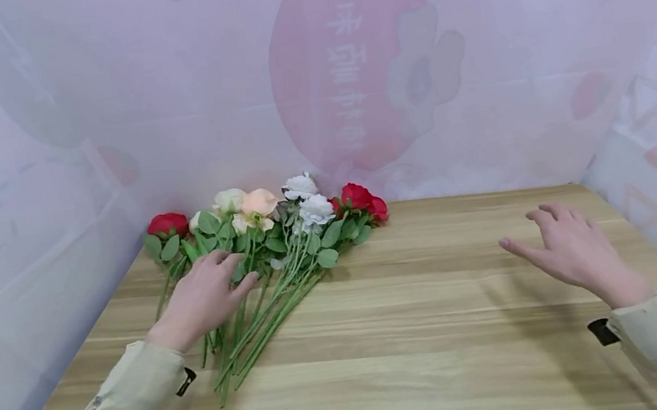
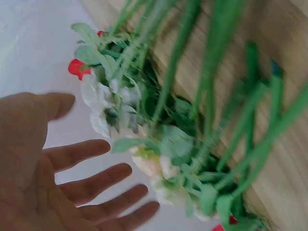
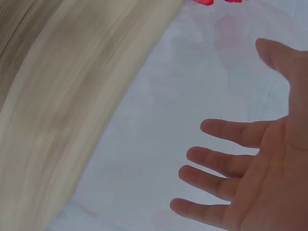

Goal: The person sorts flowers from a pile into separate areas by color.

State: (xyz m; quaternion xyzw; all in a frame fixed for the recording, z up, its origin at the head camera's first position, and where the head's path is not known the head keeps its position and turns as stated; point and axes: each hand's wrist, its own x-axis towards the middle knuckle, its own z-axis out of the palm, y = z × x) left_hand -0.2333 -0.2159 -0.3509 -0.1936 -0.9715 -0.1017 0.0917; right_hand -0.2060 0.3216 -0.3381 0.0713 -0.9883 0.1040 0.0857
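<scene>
Several artificial flowers with long green stems (image 1: 271,329) lie in a loose pile on the left half of the table. Among the blooms are a red rose (image 1: 167,224) at the left, a peach flower (image 1: 259,202), white flowers (image 1: 316,210) and more red roses (image 1: 357,197) at the right end. Over the left part of the pile hovers my left hand (image 1: 200,297), fingers spread and holding nothing; its palm (image 2: 29,192) faces the flowers in the left wrist view. My right hand (image 1: 577,249) is held above the table's right side, fingers apart, nothing in it.
The wood-grain table (image 1: 430,333) is bounded by pale printed curtains (image 1: 202,88) at the back and both sides. A large pink circle with white writing (image 1: 352,58) is on the back curtain. Dark bands (image 1: 603,332) show at both sleeve cuffs.
</scene>
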